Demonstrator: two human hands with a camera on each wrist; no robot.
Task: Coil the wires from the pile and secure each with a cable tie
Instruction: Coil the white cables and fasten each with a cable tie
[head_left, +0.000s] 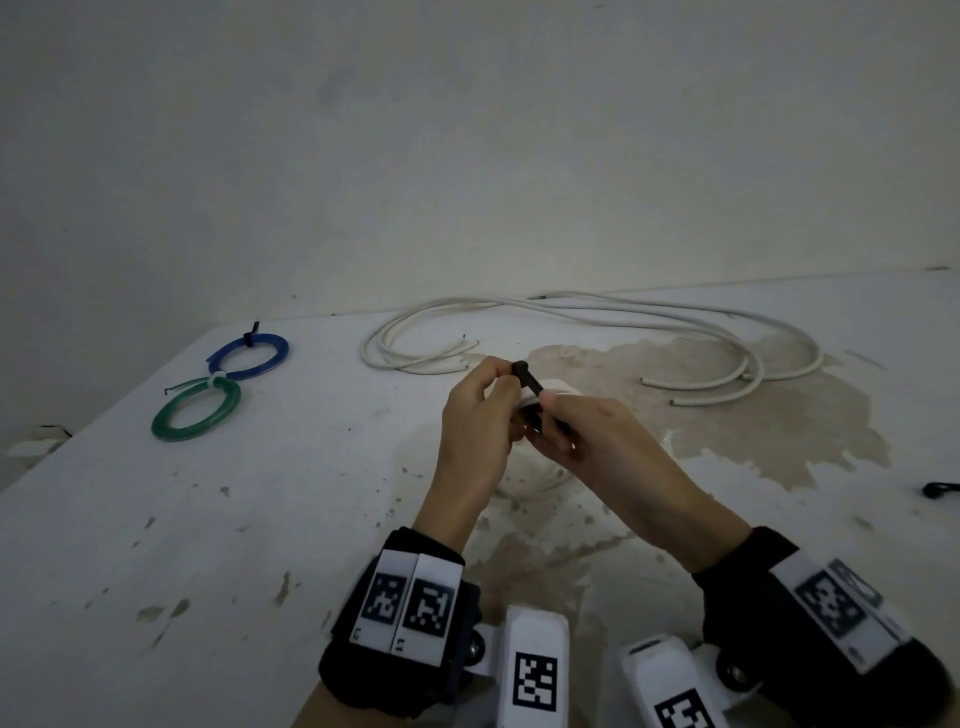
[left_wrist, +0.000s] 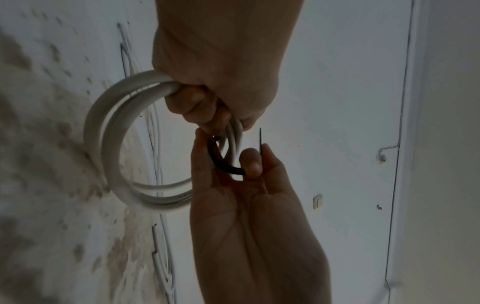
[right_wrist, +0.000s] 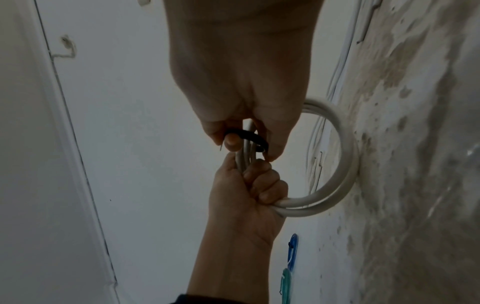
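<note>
My left hand (head_left: 478, 410) grips a small coil of white wire (left_wrist: 109, 144), fingers curled round its bundled strands; the coil hangs under both hands and touches the table. A black cable tie (head_left: 527, 376) loops round those strands just beyond the left fingers. My right hand (head_left: 561, 421) pinches the tie (right_wrist: 246, 135) between thumb and fingers, and its thin tail sticks out past the fingertips. In the head view the hands hide most of the coil. The right wrist view shows the coil (right_wrist: 345, 164) standing on edge against the table.
Loose white wires (head_left: 597, 306) sprawl across the back of the stained white table (head_left: 260, 519). A tied blue coil (head_left: 283, 351) and a tied green coil (head_left: 182, 435) lie at the back left. A small black item (head_left: 937, 489) lies at the right edge.
</note>
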